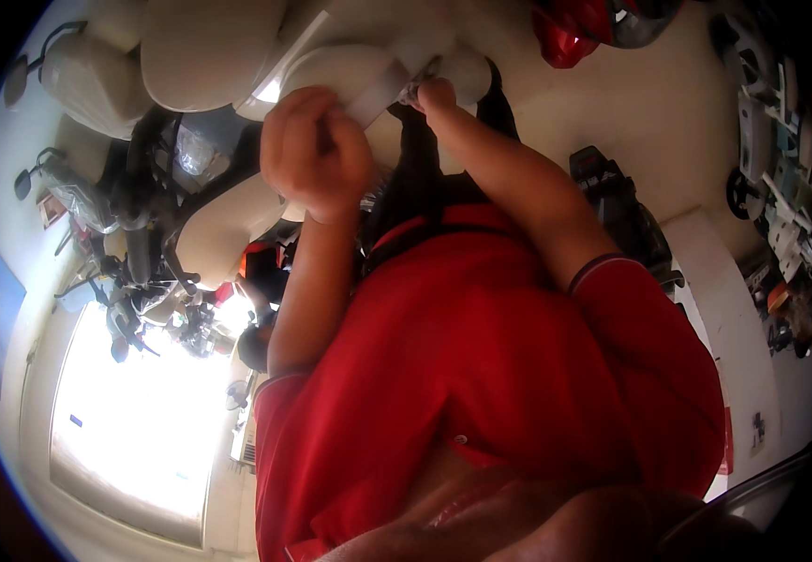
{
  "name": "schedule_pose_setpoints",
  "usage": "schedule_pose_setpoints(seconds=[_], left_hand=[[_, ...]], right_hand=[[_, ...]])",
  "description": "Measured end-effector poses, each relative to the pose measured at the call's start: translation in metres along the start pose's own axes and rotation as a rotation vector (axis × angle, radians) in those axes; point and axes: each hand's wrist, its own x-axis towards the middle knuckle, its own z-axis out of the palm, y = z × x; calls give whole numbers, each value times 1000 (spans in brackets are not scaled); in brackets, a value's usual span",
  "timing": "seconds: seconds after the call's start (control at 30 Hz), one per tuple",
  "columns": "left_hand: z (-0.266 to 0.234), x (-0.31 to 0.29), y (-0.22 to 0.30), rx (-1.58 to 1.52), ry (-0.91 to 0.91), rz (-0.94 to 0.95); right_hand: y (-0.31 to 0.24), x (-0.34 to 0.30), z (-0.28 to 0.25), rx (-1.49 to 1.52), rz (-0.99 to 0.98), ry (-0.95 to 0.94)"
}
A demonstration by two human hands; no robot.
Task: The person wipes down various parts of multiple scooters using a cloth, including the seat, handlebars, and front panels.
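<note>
My left hand [317, 155] is raised in front of a cream scooter panel [345, 70], its fingers curled in. What they hold, if anything, is hidden. Further right and a little farther off, my right hand [436, 96] is closed round a small crumpled greyish thing, perhaps a cloth, too blurred to name. A flat pale strip [376, 94] slants between the two hands. Whether either hand grips it, I cannot tell. Rounded cream panels lie just beyond both hands.
A large cream panel [209, 51] stands at the far left, with plastic-wrapped scooter parts [96, 89] and mirrors beside it. A red glossy part [565, 37] is at the top right. A black case-like object [612, 201] lies right of my arm. More parts line the right wall [781, 187].
</note>
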Motion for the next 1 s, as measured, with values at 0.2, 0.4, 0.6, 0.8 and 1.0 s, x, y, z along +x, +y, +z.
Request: schedule_pose_setpoints(seconds=[0.2, 0.4, 0.6, 0.8, 1.0], left_hand=[[-4, -1, -6, 20, 8, 2], [-7, 7, 8, 29, -63, -12], [-17, -1, 0, 63, -76, 17], [-20, 0, 2, 159, -109, 51], [-19, 4, 1, 224, -146, 47]], right_hand=[[-37, -7, -55, 340, -51, 165], [-26, 86, -71, -873, -772, 607], [-84, -3, -47, -223, -1025, 798], [5, -6, -15, -456, -352, 334], [108, 20, 17, -339, -491, 11]])
